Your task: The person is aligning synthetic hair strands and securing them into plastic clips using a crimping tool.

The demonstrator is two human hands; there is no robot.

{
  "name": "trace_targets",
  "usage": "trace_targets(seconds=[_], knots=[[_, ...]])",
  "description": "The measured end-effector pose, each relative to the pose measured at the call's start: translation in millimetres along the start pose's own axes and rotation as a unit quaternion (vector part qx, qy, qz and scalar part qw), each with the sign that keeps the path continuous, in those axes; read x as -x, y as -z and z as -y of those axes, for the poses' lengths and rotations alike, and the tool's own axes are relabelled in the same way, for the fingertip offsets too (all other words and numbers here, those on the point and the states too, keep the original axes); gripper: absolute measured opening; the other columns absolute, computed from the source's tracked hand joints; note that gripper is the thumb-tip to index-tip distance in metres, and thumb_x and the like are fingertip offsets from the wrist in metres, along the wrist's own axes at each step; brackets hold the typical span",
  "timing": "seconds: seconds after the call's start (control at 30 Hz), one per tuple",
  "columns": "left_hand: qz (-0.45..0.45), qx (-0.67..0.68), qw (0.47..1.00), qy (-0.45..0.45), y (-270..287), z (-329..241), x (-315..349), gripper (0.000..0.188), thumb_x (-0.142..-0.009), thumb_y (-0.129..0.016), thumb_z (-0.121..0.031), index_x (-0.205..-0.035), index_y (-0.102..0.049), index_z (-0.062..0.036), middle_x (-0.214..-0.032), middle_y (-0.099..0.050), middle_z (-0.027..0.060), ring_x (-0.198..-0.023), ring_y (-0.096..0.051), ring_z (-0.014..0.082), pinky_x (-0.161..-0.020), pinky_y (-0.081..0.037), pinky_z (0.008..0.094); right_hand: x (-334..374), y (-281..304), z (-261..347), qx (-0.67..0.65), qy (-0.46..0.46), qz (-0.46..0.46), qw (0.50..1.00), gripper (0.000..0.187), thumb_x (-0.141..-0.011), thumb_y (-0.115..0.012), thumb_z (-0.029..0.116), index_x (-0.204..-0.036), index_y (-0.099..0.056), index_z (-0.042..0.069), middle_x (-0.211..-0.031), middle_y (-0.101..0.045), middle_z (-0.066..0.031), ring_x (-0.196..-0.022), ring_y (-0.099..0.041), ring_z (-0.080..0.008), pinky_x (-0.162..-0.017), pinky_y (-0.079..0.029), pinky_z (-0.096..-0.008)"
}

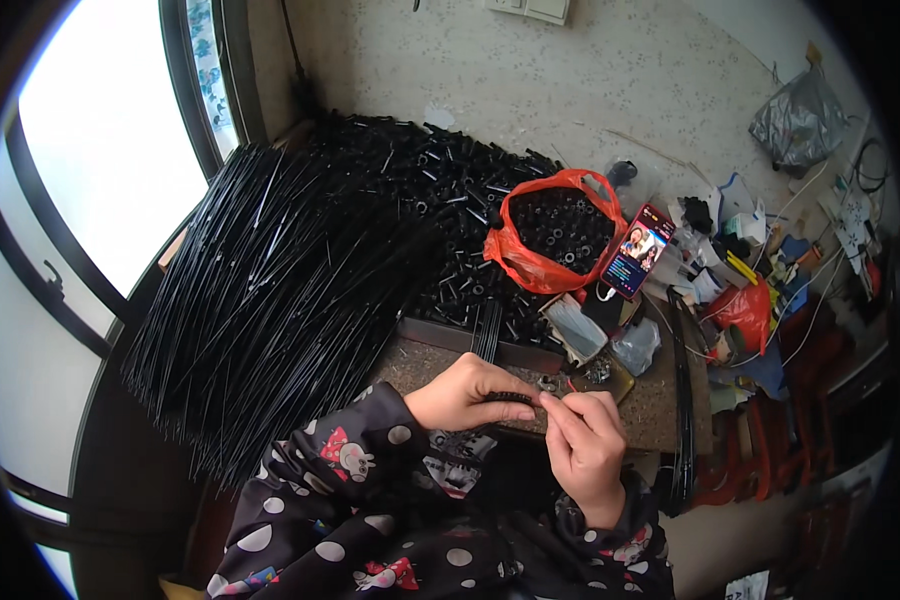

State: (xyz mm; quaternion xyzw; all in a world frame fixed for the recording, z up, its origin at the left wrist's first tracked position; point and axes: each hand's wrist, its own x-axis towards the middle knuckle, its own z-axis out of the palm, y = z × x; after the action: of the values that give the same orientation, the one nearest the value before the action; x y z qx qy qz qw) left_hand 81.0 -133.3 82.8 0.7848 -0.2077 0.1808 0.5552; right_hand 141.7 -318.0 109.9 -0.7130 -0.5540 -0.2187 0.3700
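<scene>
1. Two bare hands meet at the near edge of a speckled brown bench, below the centre of the view; the sleeves are black with pale dots and cartoon figures.
2. The left hand points rightward, its thumb and forefinger pinching a slim dark piece, which lies lengthwise between them.
3. The right hand is curled, its fingertips drawn together at the right end of that piece, close by the left forefinger; whether they pinch anything is too small to tell.
4. Just beyond the left hand, a few thin black rods cross a dark raised ledge.
5. To the left spreads a large heap of long black rods; behind it, short black tubular parts are piled against the wall.
6. An open red plastic bag holds small dark rings. A lit phone leans just right of it, with a clear plastic bag nearer the hands.
</scene>
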Motion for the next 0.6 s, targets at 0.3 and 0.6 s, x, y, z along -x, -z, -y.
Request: trace_targets(seconds=[0.3,0.6], knots=[[0.051,-0.051,0.997,-0.019,4,-1,4,0.03,-0.079,-0.067,-0.024,-0.096,-0.064,-0.0006,-0.079,-0.065,0.0156,-0.071,-0.063,0.0302,-0.062,-0.049,0.0317,-20,7,-3,-0.05,0.105,0.063,0.991,0.028,-0.064,-0.065,-0.007,-0.09,-0.067,0.003,-0.077,-0.057,-0.0062,-0.067,-0.053,-0.0234,-0.058,-0.045,-0.0311],[0.035,0.001,0.998,-0.049,1,15,0,0.035,-0.077,-0.067,-0.031,-0.092,-0.065,0.0006,-0.076,-0.064,0.0158,-0.067,-0.063,0.0294,-0.058,-0.048,0.031,-8,-1,-12,-0.243,-0.115,0.071,0.961,0.023,-0.07,-0.065,-0.007,-0.09,-0.067,0.003,-0.076,-0.057,-0.0072,-0.064,-0.055,-0.0189,-0.059,-0.044,-0.0283]])
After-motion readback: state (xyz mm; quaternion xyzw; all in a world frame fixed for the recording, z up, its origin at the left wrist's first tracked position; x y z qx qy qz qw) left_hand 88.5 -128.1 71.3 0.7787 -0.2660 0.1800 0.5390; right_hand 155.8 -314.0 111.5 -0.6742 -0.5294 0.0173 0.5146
